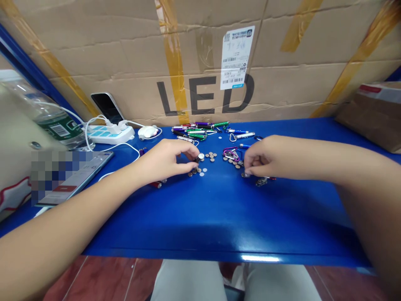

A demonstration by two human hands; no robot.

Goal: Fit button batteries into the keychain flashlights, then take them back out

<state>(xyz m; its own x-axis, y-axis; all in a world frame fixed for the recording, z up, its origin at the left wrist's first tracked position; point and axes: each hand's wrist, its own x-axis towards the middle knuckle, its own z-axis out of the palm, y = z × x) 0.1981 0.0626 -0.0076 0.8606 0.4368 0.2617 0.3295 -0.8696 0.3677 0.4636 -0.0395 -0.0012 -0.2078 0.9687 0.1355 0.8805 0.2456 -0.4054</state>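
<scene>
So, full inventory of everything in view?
Discs: many, silvery, centre
Tubes: many, mixed colours, mostly behind discs
Clips: at least two, purple, silver, centre
Power strip: one, white and blue, left
Cables: several, white, left
Gadget: one, white, left
Phones: two, dark and lit screens, left
Bottle: one, clear, green label, left
Unclear object: one, cream, far left
Large box: one, brown, rear
Tape strips: several, amber, on large box
Label: one, white, on large box
Smaller box: one, brown, right
Table: one, blue, centre
Floor tiles: several, red, below
Legs: two, grey trousers, below
Forearms: two, bare, either side
Left fingers: one set, bare, holding disc
Right fingers: one set, bare, at disc
</scene>
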